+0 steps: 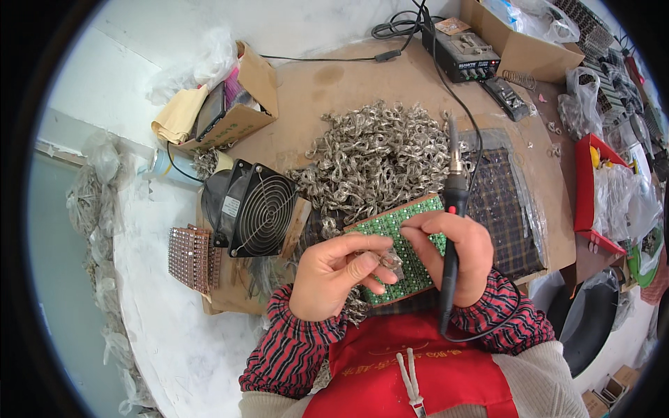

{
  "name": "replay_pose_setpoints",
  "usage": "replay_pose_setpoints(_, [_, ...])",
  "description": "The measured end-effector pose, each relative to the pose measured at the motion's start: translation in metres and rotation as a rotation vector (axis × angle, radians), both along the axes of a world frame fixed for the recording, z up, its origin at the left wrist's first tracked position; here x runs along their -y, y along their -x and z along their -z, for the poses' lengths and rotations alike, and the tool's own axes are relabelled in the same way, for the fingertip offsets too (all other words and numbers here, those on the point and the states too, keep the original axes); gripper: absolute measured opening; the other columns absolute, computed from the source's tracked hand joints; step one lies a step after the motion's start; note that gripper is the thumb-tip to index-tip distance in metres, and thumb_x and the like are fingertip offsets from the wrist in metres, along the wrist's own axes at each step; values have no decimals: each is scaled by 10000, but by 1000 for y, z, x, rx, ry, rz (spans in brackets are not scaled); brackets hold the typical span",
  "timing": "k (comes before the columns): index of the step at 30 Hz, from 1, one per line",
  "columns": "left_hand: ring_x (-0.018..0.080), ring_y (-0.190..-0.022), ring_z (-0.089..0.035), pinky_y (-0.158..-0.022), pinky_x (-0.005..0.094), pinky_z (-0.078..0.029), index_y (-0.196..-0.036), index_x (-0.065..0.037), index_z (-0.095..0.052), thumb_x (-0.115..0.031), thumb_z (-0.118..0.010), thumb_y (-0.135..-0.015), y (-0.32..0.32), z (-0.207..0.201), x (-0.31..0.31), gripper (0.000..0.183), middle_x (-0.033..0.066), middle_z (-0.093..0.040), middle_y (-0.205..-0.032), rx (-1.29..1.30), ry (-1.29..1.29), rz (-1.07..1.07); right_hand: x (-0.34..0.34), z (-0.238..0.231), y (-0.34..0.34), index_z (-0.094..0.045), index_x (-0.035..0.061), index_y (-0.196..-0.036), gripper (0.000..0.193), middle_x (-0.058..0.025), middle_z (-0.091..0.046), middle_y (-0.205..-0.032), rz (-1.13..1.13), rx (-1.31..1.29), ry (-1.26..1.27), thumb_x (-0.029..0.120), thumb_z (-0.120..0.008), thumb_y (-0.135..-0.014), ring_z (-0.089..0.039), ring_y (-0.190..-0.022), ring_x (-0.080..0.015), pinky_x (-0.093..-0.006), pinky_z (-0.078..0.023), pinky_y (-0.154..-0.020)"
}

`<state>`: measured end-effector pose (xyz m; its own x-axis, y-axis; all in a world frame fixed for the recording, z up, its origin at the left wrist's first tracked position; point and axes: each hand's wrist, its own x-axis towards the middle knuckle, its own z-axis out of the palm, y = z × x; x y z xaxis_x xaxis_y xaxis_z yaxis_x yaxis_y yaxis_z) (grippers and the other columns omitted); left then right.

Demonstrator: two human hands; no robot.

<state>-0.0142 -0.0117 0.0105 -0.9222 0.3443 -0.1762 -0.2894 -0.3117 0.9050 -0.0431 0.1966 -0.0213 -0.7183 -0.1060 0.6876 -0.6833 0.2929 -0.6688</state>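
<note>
Head view: a brown surface spreads across the middle, and the wearer's red apron fills five o'clock. A large heap of looped, silvery metal pieces sits at one o'clock, and a black fan (round grille facing the work) stands at nine. Just past centre, toward four o'clock, lies a green circuit board, tilted and partly hidden by both hands. At six o'clock the left hand has its fingers curled loosely round a small metallic cluster, above the board. Near four, the right hand's fingers grasp a black soldering iron, tip toward twelve; I cannot tell whether its fingertips pinch anything else.
</note>
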Motion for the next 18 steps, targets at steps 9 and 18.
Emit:
replay_pose_setpoints(9, [144,-811,-704,-652,228,-574,-1089,67,-707,-16,-671,-976,0,2,-13,145,128,-688,-1054,-229,487,-194,8,4,-19,-641,46,-1096,386,-100,-709,-927,-101,-108,-125,17,-750,-727,-691,-723,-274,-368,-555,-601])
replay_pose_setpoints(18, [156,-792,-690,-681,268,-553,-1031,22,-715,-23,-734,-916,-1,-4,-12,125,97,-677,-943,-305,613,-50,8,-3,-10,-579,40,-1050,346,-97,-701,-813,-127,45,97,-41,-799,-796,-675,-662,-279,-372,-525,-560])
